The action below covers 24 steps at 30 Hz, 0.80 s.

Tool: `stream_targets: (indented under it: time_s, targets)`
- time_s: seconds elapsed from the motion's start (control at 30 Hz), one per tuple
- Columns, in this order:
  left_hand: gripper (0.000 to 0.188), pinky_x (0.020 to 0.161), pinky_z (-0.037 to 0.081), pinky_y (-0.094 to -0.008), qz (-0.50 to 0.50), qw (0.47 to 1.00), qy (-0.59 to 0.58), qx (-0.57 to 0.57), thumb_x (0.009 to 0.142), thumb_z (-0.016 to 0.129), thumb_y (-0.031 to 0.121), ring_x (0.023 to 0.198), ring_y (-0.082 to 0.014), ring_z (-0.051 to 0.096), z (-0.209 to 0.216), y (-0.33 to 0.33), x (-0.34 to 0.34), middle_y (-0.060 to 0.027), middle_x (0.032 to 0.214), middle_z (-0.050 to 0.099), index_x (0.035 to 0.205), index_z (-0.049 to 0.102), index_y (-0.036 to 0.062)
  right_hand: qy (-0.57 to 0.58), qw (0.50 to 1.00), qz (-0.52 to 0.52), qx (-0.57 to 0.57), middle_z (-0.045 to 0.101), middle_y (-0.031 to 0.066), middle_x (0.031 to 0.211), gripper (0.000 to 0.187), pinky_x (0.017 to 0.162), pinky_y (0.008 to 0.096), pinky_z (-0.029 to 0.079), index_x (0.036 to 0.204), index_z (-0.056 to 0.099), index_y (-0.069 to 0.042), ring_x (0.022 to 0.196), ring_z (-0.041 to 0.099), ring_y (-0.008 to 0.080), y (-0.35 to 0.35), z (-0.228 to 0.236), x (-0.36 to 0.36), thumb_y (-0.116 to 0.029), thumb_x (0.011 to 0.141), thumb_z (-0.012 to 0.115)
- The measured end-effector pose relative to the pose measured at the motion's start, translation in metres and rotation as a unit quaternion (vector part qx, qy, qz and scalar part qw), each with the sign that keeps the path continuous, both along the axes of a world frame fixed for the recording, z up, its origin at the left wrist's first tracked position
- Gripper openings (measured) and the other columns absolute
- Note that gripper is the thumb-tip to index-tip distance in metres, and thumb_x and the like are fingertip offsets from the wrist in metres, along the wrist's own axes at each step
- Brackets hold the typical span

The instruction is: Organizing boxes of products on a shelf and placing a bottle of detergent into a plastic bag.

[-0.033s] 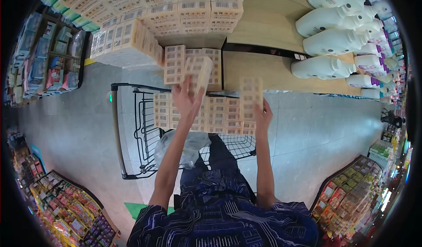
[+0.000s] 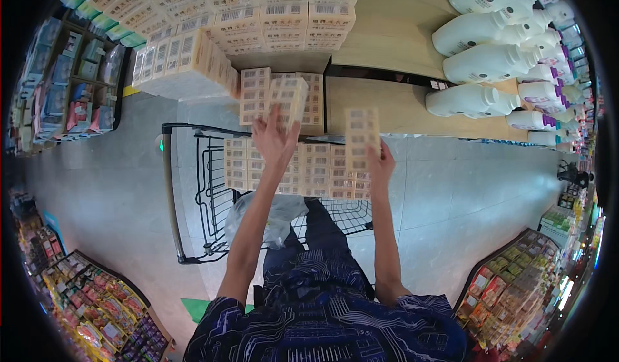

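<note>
My left hand is closed round a pale yellow, plastic-wrapped pack of soap bars, tilted in front of a few like packs on the low shelf. In my right hand is a second such pack, gripped by its lower right edge and held upright, its top blurred. Both held packs are above or just beyond a row of matching packs lying along the far side of the black wire shopping cart. My left forearm hides part of that row.
A clear plastic bag lies in the cart. Tall stacks of soap packs rise at the back, with a wrapped block on the left. White bottles line wooden shelves at right. Display stands occupy the lower corners.
My right hand and its pack have shifted slightly left. The pack in my left hand has also moved a little left.
</note>
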<state>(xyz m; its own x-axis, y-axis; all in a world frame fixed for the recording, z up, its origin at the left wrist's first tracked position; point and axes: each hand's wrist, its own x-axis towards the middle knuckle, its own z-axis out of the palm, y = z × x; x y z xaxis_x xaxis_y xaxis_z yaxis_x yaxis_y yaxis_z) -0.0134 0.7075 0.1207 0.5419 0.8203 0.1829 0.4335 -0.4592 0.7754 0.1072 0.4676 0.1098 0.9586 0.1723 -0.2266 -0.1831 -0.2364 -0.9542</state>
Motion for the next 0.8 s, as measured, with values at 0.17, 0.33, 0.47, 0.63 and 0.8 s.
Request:
stream_targets:
  time_s: [0.17, 0.33, 0.47, 0.63, 0.8]
  targets:
    - [0.067, 0.094, 0.034, -0.0507, 0.054, 0.962, 0.162, 0.211, 0.082, 0.071, 0.04, 0.114, -0.0402, 0.043, -0.034, 0.017, 0.026, -0.0234, 0.125, 0.046, 0.136, 0.054, 0.0044, 0.065, 0.995, 0.044, 0.056, 0.066, 0.0071, 0.088, 0.058, 0.066, 0.0235, 0.047, 0.133, 0.058, 0.003, 0.076, 0.058, 0.0084, 0.106, -0.053, 0.019, -0.027, 0.087, 0.077]
    - [0.084, 0.107, 0.025, -0.057, -0.037, 0.971, 0.144, 0.187, 0.084, 0.068, 0.046, 0.13, -0.0466, 0.034, -0.068, 0.02, 0.029, -0.0286, 0.14, 0.038, 0.145, 0.038, -0.0033, -0.032, 0.999, 0.033, -0.005, 0.068, 0.0183, 0.099, 0.063, 0.081, 0.0328, 0.052, 0.134, 0.057, 0.003, 0.091, 0.066, 0.0213, 0.156, -0.116, 0.033, -0.033, 0.086, 0.077]
    - [0.09, 0.114, 0.013, -0.0636, -0.063, 0.966, 0.131, 0.212, 0.087, 0.063, 0.052, 0.143, -0.0493, 0.023, -0.082, 0.043, 0.021, -0.0324, 0.154, 0.026, 0.148, 0.032, -0.0059, -0.193, 0.975, 0.06, -0.092, 0.062, 0.026, 0.121, 0.061, 0.098, 0.0419, 0.046, 0.135, 0.053, 0.003, 0.115, 0.059, 0.0363, 0.179, -0.136, 0.029, -0.033, 0.089, 0.072]
    - [0.081, 0.105, 0.027, -0.0608, -0.055, 0.943, 0.202, 0.26, 0.086, 0.057, 0.049, 0.13, -0.047, 0.037, -0.083, 0.063, 0.025, -0.0311, 0.142, 0.038, 0.148, 0.038, -0.0007, -0.072, 0.983, 0.164, -0.046, 0.06, 0.0237, 0.128, 0.06, 0.099, 0.0417, 0.046, 0.139, 0.047, 0.003, 0.12, 0.057, 0.0356, 0.174, -0.106, 0.022, -0.031, 0.093, 0.066]
    - [0.078, 0.093, 0.032, -0.0552, -0.031, 0.922, 0.25, 0.293, 0.089, 0.056, 0.05, 0.116, -0.0418, 0.044, -0.074, 0.074, 0.04, -0.0267, 0.127, 0.045, 0.15, 0.038, 0.0051, 0.017, 0.984, 0.169, 0.046, 0.06, 0.025, 0.129, 0.063, 0.102, 0.039, 0.043, 0.144, 0.041, 0.003, 0.12, 0.058, 0.034, 0.174, -0.079, 0.019, -0.03, 0.096, 0.063]
